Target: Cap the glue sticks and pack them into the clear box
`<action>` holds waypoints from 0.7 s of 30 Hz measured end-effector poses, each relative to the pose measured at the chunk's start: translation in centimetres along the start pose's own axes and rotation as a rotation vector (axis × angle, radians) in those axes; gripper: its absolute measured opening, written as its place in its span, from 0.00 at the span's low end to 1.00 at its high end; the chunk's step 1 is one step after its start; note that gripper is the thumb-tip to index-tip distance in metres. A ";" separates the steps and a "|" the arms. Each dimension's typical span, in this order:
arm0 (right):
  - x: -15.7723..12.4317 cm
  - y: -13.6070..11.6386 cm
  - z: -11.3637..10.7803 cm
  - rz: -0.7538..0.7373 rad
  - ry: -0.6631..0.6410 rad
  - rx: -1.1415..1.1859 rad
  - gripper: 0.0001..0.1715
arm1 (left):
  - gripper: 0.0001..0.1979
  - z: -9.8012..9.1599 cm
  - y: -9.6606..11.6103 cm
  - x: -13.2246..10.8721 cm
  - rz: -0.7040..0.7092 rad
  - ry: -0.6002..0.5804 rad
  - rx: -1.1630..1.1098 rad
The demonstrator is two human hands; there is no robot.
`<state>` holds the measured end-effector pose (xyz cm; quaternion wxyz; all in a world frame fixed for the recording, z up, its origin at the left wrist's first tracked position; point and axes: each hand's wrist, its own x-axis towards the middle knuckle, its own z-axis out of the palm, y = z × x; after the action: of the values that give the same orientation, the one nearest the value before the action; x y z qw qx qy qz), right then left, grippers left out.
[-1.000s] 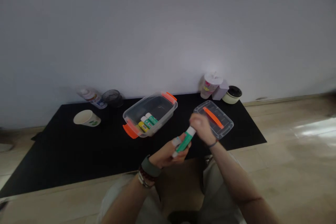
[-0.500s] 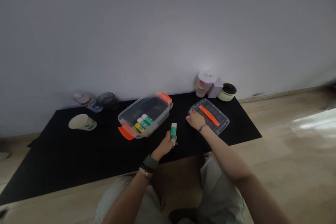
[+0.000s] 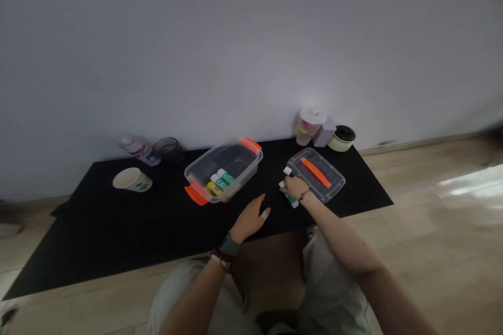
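Pinching a green tube toward the front edge of the counter, the fingers of the right hand are beside a clear lid. A white cap lies by that lid's left rim. The left hand, fingers spread, is near the front edge; a clear box stands toward the back edge.

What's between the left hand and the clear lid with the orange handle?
In the head view, the right hand holding a green tube, plus a small white piece beside the lid.
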<state>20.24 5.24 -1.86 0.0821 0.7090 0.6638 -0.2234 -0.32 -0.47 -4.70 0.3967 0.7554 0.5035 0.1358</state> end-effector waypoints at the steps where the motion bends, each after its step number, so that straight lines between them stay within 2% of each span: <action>1: 0.0 0.3 -0.1 0.027 0.009 -0.018 0.22 | 0.24 -0.5 0.1 -0.3 0.013 0.014 0.131; 4: -0.3 0.6 -0.7 0.065 0.061 -0.072 0.22 | 0.19 -2.1 0.3 -0.9 -0.006 0.083 0.421; 7: -0.7 -0.3 -2.3 0.015 0.267 -0.069 0.17 | 0.19 -3.6 0.2 -0.8 -0.030 0.173 0.501; 10: -0.9 -3.0 -5.3 -0.164 0.481 0.052 0.15 | 0.20 -4.8 -0.1 -0.5 -0.050 0.232 0.492; 12: -0.5 -6.1 -7.4 -0.335 0.512 0.139 0.14 | 0.22 -5.3 -0.2 -0.3 -0.072 0.246 0.494; 14: 0.5 -10.0 -8.8 -0.474 0.445 0.156 0.14 | 0.23 -5.5 -0.2 -0.3 -0.094 0.256 0.514; 16: 2.1 -14.2 -9.3 -0.541 0.268 0.069 0.16 | 0.24 -5.6 -0.3 -0.3 -0.103 0.267 0.534; 18: 3.8 -17.8 -8.8 -0.517 0.097 -0.023 0.18 | 0.24 -5.7 -0.5 -0.4 -0.089 0.278 0.547; 21: 6.0 -21.3 -7.0 -0.462 -0.049 -0.085 0.16 | 0.24 -5.8 -1.1 -0.5 -0.070 0.295 0.561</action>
<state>0.93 15.81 5.62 0.0744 0.5287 0.8150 -0.2252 -4.76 1.94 -1.68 0.1001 0.7899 0.5989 0.0858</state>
